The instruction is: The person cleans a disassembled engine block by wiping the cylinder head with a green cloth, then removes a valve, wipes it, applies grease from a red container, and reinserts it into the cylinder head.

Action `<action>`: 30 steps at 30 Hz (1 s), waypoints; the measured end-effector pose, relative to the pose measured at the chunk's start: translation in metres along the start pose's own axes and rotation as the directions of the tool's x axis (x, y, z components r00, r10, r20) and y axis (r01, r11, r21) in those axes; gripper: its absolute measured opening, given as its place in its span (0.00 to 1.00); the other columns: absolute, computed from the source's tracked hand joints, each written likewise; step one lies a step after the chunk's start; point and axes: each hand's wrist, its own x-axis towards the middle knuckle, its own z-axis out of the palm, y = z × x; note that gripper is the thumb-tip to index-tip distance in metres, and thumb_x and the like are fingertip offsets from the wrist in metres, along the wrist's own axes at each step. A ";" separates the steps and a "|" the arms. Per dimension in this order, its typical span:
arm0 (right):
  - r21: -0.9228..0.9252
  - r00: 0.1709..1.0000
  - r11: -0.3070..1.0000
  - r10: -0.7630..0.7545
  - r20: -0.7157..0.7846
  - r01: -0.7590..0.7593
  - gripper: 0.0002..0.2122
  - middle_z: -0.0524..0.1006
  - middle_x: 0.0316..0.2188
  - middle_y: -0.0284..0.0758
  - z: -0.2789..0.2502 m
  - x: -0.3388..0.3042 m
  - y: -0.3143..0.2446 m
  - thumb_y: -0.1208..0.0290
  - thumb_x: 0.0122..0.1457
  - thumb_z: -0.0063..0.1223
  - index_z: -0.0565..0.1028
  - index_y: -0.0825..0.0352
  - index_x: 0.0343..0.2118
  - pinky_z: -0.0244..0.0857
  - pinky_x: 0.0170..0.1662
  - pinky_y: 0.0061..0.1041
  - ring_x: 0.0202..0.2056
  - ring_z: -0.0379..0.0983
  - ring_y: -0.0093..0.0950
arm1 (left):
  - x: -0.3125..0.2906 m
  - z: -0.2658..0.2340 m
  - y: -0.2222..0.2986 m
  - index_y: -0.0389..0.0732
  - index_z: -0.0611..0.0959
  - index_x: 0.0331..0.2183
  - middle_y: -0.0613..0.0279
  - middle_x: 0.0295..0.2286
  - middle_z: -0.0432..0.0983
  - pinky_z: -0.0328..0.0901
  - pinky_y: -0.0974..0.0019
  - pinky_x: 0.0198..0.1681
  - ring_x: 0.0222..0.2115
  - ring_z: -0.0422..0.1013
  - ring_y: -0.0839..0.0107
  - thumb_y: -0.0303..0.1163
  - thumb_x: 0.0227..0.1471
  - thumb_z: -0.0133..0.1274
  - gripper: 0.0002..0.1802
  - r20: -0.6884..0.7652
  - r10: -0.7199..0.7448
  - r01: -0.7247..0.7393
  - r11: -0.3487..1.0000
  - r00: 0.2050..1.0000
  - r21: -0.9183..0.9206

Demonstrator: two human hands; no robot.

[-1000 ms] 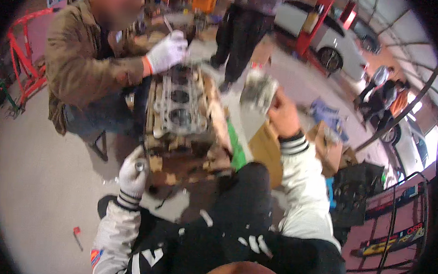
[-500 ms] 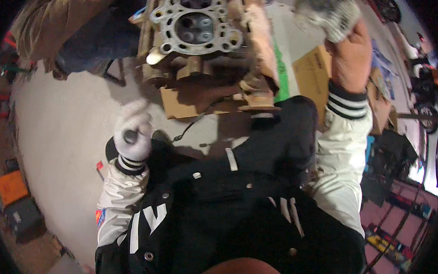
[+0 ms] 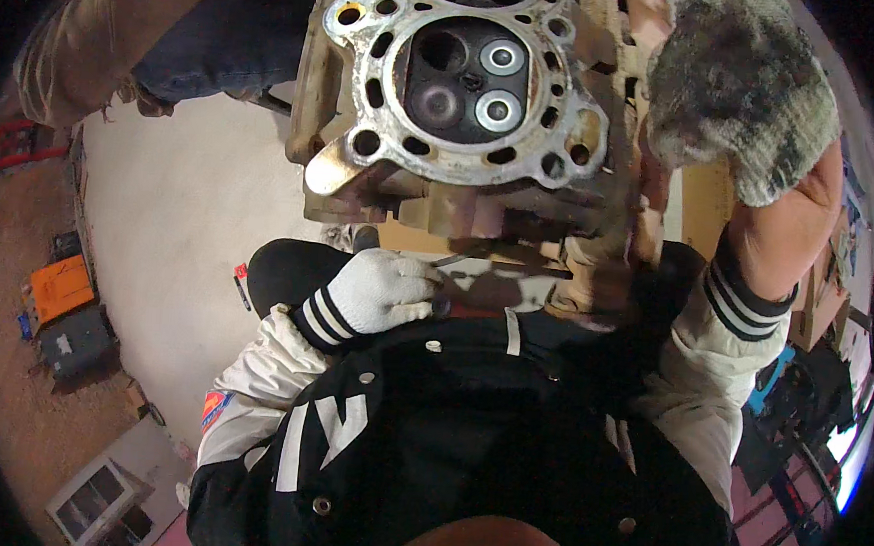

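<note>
Cylinder head (image 3: 467,105) partly beyond top edge

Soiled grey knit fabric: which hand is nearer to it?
Right: the right hand is against the soiled fabric, mostly hidden behind it; the left hand is apart, lower and leftward in the picture.

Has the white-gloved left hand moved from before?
Yes: the left hand moved right against the cylinder head, from around its left edge to nearer the middle of its near side.

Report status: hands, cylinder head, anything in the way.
Right hand gripping grey cloth, right of cylinder head. Left hand gloved, grip unclear. Nothing covers nearest chamber.
</note>
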 end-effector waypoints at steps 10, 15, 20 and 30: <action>-0.049 0.992 0.999 0.016 0.123 -0.010 0.23 0.81 0.50 0.41 0.005 -0.006 -0.004 0.80 0.58 0.65 0.74 0.74 0.56 0.72 0.56 0.30 0.49 0.80 0.32 | 0.001 0.015 -0.014 0.39 0.78 0.56 0.53 0.55 0.74 0.65 0.52 0.60 0.54 0.72 0.54 0.36 0.61 0.59 0.24 0.166 -0.285 0.318 0.920 0.944 -0.228; 0.000 0.985 1.000 0.027 0.169 -0.027 0.21 0.81 0.49 0.43 0.008 -0.003 -0.010 0.79 0.59 0.63 0.73 0.74 0.56 0.74 0.54 0.31 0.49 0.80 0.33 | 0.003 0.013 -0.016 0.41 0.80 0.52 0.53 0.50 0.76 0.68 0.54 0.56 0.50 0.74 0.53 0.38 0.61 0.59 0.20 0.055 -0.202 0.208 0.965 0.978 -0.158; -0.102 0.966 0.994 -0.019 0.259 0.047 0.22 0.81 0.49 0.44 0.012 0.015 -0.033 0.79 0.59 0.63 0.73 0.74 0.56 0.74 0.54 0.31 0.49 0.79 0.34 | 0.014 0.001 -0.007 0.43 0.83 0.48 0.54 0.46 0.79 0.70 0.55 0.51 0.45 0.77 0.52 0.41 0.61 0.58 0.17 -0.085 -0.108 0.100 0.991 0.991 -0.093; -0.145 0.710 0.912 -0.191 0.678 0.384 0.18 0.81 0.45 0.46 0.110 0.046 -0.054 0.77 0.58 0.63 0.76 0.73 0.51 0.74 0.46 0.31 0.44 0.80 0.36 | 0.009 -0.012 0.005 0.43 0.86 0.38 0.54 0.36 0.83 0.73 0.55 0.36 0.32 0.79 0.50 0.40 0.56 0.60 0.12 0.009 -0.121 0.121 0.978 0.993 -0.168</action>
